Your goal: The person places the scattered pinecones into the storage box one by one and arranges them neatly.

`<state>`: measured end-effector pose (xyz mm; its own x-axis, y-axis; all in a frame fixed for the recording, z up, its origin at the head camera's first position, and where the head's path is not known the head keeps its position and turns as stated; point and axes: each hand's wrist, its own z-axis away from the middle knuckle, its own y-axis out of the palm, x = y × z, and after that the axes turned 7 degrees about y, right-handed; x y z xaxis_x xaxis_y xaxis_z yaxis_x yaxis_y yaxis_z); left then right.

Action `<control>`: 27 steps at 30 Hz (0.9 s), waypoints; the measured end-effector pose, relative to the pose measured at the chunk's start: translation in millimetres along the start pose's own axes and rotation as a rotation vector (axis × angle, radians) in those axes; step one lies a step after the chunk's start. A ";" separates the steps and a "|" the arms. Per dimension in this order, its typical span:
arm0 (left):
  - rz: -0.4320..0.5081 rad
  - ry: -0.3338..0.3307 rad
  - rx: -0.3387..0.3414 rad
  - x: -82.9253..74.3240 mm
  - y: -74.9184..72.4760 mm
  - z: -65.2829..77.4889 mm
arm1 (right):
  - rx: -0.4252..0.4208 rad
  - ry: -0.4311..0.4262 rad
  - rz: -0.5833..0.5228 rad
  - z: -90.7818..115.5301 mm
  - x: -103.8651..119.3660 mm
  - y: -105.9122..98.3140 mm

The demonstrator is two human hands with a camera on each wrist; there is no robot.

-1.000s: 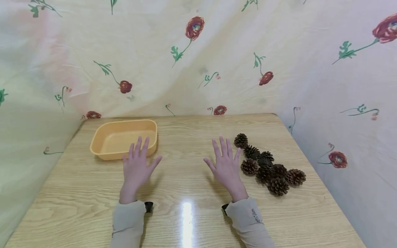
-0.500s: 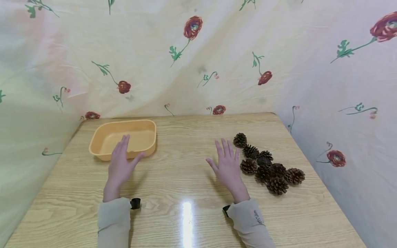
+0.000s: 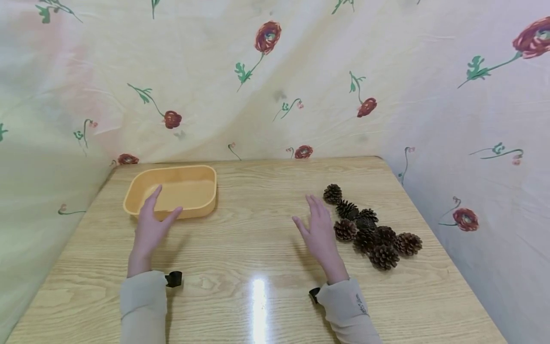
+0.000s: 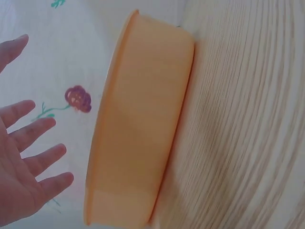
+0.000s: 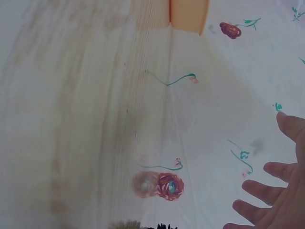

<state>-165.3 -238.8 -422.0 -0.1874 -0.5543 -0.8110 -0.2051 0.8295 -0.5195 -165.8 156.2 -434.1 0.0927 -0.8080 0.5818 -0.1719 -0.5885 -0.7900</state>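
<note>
My left hand (image 3: pixel 149 231) hovers over the table just in front of the yellow-orange plastic basin (image 3: pixel 202 211), its fingertips overlapping the near rim in the head view. The left wrist view shows that hand (image 4: pixel 21 167) with fingers spread, apart from the basin's side wall (image 4: pixel 138 124). Nothing is in it. To the right, my right hand (image 3: pixel 322 236) is raised above the table, fingers extended and thumb out, holding nothing. Beside it lies a cluster of several brown pine cones (image 3: pixel 384 257), the closest being one pine cone (image 3: pixel 345 230) near its fingers.
The wood-grain table (image 3: pixel 249 229) has a light reflection near its front. Behind it and along the right side hangs a floral cloth (image 3: pixel 206 76). Dark wrist cameras (image 3: pixel 174 279) sit at both cuffs.
My left hand has moved left and turned, going from spread over the basin's near rim to its front left. The right hand has turned slightly and shifted a little right. Basin and pine cones stay put.
</note>
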 end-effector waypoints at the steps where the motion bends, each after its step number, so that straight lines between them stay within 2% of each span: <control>1: 0.013 -0.004 -0.004 1.2 -1.6 -0.4 | -0.003 0.012 -0.014 0.4 -0.4 -0.2; 6: 0.041 -0.027 -0.018 7.9 -11.2 -1.6 | -0.012 0.045 -0.074 2.1 -3.2 -1.2; 14: 0.050 -0.085 -0.015 21.0 -31.1 -1.6 | -0.019 0.095 -0.110 6.5 -7.2 -7.8; 21: 0.034 -0.157 -0.015 34.0 -48.8 -7.1 | -0.062 0.088 -0.149 10.2 -17.0 -10.7; 27: 0.046 -0.188 -0.012 44.6 -58.1 -10.7 | -0.065 0.103 -0.199 12.9 -22.4 -10.7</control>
<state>-172.0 -312.5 -425.1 -0.0146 -0.4918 -0.8706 -0.2123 0.8523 -0.4780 -153.5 180.2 -441.1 0.0313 -0.6670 0.7444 -0.2232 -0.7306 -0.6452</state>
